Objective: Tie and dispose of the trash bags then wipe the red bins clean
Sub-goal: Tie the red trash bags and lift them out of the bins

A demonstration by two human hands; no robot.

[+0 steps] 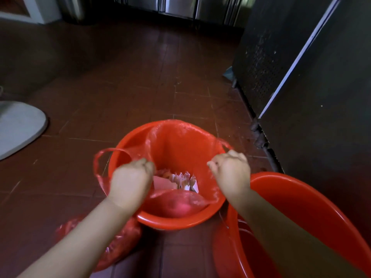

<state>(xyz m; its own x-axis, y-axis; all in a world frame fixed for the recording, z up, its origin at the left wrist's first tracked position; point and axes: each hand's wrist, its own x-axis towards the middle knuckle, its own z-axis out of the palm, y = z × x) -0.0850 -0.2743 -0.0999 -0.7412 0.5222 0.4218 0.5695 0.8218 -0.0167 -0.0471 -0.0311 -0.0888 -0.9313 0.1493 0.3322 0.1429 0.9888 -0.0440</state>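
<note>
A red bin (176, 222) stands on the tiled floor in front of me, lined with a thin red plastic trash bag (180, 137). White and pink paper scraps (180, 180) lie at the bottom of the bag. My left hand (131, 181) grips the bag's left edge, and a handle loop (104, 157) hangs out over the rim. My right hand (230, 171) grips the bag's right edge beside its other loop. A second red bin (313, 199) stands at the lower right, partly behind my right forearm.
Another red plastic bag (120, 243) lies on the floor at the lower left, under my left forearm. A dark metal cabinet (301, 77) stands on the right. A white round base (18, 127) sits at the left edge. Steel cabinet fronts line the back.
</note>
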